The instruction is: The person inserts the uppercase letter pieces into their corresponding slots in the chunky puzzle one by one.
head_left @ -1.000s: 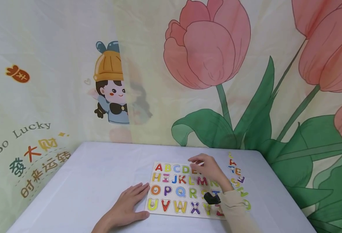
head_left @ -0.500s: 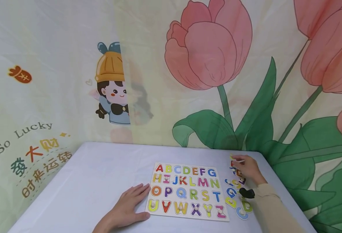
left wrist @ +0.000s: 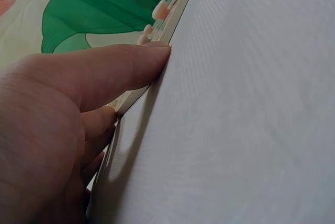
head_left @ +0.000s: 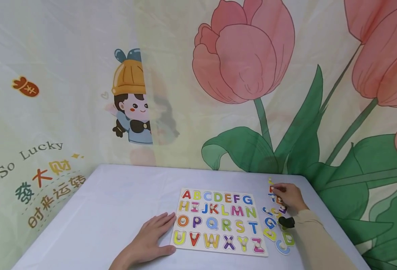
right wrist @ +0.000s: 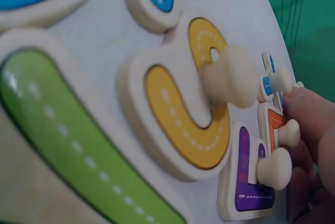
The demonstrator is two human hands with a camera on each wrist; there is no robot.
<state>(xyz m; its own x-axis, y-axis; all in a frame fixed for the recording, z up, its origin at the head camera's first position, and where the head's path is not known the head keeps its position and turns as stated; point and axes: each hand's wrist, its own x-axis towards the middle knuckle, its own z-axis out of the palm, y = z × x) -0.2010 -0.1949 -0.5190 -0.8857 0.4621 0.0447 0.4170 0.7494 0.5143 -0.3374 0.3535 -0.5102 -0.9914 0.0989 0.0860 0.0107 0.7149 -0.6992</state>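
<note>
My left hand [head_left: 152, 236] lies flat on the table, fingertips and thumb touching the left side of a wooden alphabet puzzle board [head_left: 202, 229]. In the left wrist view the thumb [left wrist: 115, 72] rests against the board's edge. Some letters, such as O, P, U and X, have knobs standing up from them; A to G look flat. At the right, my right hand [head_left: 289, 197] pinches a red letter A piece [head_left: 271, 189] among loose letters. A yellow S piece [right wrist: 191, 135] and a purple piece [right wrist: 254, 182] with knobs fill the right wrist view.
Loose letter pieces run in a strip right of the board, including a blue C [head_left: 282, 247], a green D [head_left: 288, 239] and a blue Q-like piece [head_left: 269, 224]. A white cloth covers the table [head_left: 93, 225]. A printed curtain [head_left: 171, 75] hangs behind it.
My right hand has moved from the board's top row to the loose pieces on the right, uncovering the upper-right letters. The left hand stays at the board's edge.
</note>
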